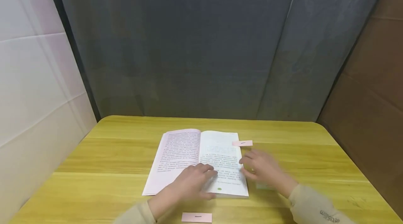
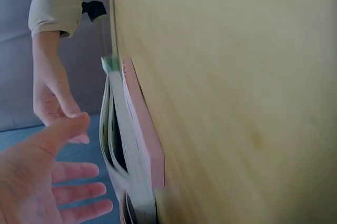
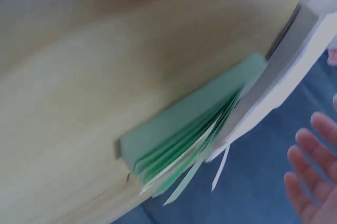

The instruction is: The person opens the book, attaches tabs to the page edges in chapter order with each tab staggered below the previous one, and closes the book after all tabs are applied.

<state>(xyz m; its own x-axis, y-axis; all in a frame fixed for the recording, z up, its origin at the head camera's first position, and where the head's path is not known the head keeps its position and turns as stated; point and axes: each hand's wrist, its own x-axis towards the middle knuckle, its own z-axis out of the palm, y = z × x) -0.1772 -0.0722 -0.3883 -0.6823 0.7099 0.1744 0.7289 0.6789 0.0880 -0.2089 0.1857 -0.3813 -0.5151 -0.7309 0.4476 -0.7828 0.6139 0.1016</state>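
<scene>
A thick open book (image 1: pixel 182 147) lies on the wooden table, pages facing up. Over the lower part of its right page is my left hand (image 1: pixel 195 180), fingers loosely spread and holding nothing; the left wrist view shows the fingers straight. My right hand (image 1: pixel 261 168) hovers at the book's right edge, its fingers (image 3: pixel 316 150) extended with nothing between them. A pink sticky note (image 1: pixel 243 143) marked with a short dark line sticks out from the right page. Beside the book, partly hidden under my right hand, sits a green sticky note pad (image 3: pixel 195 113) with its leaves fanned.
A pink sticky note pad (image 1: pixel 196 217) bearing a dark line lies in front of the book. The table (image 1: pixel 110 154) is wood-grained. A dark grey curtain (image 1: pixel 189 49) hangs behind it, with a pale panel (image 1: pixel 37 59) at left and a brown one (image 1: pixel 371 94) at right.
</scene>
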